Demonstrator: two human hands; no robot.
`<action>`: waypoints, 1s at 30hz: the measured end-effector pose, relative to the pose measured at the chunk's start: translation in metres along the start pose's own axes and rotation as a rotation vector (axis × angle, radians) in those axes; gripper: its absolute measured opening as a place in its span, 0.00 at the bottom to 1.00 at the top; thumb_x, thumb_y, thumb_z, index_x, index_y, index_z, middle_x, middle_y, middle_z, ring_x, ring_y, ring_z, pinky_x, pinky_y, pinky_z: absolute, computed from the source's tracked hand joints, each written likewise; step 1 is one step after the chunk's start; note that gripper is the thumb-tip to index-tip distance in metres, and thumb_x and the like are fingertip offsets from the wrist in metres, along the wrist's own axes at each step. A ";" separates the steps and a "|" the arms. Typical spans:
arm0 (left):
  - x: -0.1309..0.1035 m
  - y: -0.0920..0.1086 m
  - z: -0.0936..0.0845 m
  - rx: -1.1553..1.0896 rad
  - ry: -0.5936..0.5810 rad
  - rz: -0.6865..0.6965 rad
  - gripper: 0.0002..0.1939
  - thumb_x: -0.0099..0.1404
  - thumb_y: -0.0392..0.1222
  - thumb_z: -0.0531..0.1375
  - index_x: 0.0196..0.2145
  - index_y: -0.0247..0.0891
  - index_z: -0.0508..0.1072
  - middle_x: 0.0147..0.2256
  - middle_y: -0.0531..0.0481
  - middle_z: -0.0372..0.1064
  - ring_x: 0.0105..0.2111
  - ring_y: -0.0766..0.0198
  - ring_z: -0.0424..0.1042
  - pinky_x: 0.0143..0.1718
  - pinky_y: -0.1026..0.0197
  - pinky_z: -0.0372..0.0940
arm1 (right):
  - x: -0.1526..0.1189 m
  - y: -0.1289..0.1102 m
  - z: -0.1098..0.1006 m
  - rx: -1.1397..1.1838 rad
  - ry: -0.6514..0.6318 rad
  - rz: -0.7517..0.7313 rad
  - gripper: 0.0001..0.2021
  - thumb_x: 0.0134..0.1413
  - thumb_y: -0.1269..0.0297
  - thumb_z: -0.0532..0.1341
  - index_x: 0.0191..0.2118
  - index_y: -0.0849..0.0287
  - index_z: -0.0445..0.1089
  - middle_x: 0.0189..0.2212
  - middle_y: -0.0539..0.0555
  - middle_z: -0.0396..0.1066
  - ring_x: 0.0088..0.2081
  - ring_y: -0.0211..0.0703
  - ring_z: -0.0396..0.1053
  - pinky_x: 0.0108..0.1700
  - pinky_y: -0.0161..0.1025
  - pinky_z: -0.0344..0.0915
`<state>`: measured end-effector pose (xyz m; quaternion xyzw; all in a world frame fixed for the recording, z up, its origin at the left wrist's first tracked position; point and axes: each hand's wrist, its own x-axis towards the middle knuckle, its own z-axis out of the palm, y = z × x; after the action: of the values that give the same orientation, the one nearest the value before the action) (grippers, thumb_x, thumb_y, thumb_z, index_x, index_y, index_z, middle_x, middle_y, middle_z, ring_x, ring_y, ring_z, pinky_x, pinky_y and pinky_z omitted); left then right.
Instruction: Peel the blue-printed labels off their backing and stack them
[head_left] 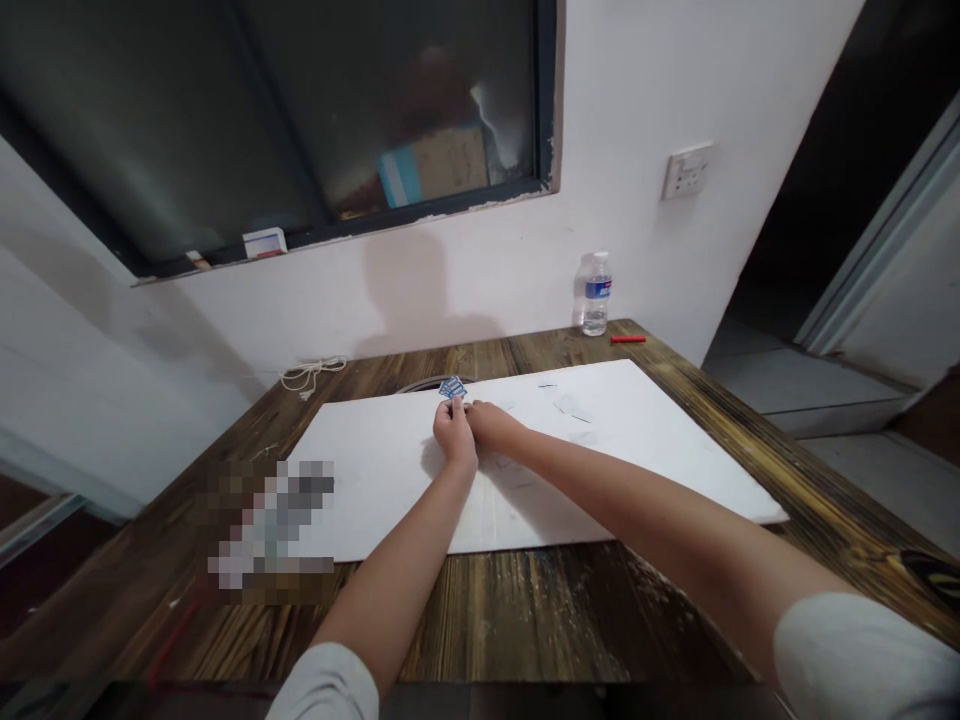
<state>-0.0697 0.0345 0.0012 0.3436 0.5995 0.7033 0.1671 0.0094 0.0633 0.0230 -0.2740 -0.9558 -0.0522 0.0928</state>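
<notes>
Small blue patterned cards, slightly fanned, stick up from my left hand, whose fingers are closed round their lower end. My right hand is pressed against the left one from the right side; its fingertips are hidden behind the left hand, so what they hold cannot be made out. Both hands are over the far middle part of a white board lying on the wooden table. A few dark marks show on the board to the right of my hands.
On the wooden table, a water bottle and a red stick-like object stand and lie at the back right. A white cable lies back left. Pixelation hides something on the board's left. A socket is on the wall.
</notes>
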 end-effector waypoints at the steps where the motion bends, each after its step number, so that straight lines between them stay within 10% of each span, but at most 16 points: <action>1: 0.000 0.000 0.000 0.000 -0.002 0.007 0.13 0.62 0.50 0.57 0.26 0.39 0.69 0.28 0.51 0.71 0.31 0.63 0.69 0.37 0.61 0.62 | -0.001 0.000 -0.001 0.003 0.004 0.004 0.15 0.60 0.73 0.53 0.49 0.69 0.70 0.45 0.67 0.72 0.43 0.52 0.70 0.42 0.41 0.64; 15: -0.002 0.001 0.004 0.015 -0.053 0.022 0.15 0.62 0.52 0.55 0.27 0.38 0.69 0.27 0.51 0.70 0.30 0.64 0.68 0.36 0.63 0.61 | -0.044 0.043 -0.043 0.347 0.230 0.142 0.05 0.54 0.73 0.61 0.37 0.60 0.74 0.31 0.53 0.76 0.34 0.40 0.71 0.35 0.33 0.61; 21: -0.012 0.002 0.008 0.082 -0.328 0.020 0.17 0.58 0.55 0.58 0.25 0.38 0.71 0.24 0.52 0.69 0.23 0.67 0.64 0.28 0.64 0.60 | -0.077 0.057 -0.041 1.036 0.569 0.475 0.06 0.47 0.63 0.65 0.27 0.62 0.72 0.19 0.49 0.70 0.22 0.37 0.68 0.27 0.34 0.63; 30: -0.032 0.015 0.010 0.271 -0.676 0.201 0.13 0.59 0.48 0.60 0.23 0.38 0.75 0.26 0.50 0.74 0.30 0.62 0.70 0.34 0.62 0.61 | -0.107 0.047 -0.008 1.189 0.742 0.574 0.11 0.44 0.56 0.66 0.26 0.60 0.71 0.19 0.49 0.70 0.23 0.40 0.69 0.30 0.37 0.65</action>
<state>-0.0379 0.0177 0.0070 0.6323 0.5615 0.4774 0.2388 0.1249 0.0464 0.0111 -0.3804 -0.6201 0.4095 0.5505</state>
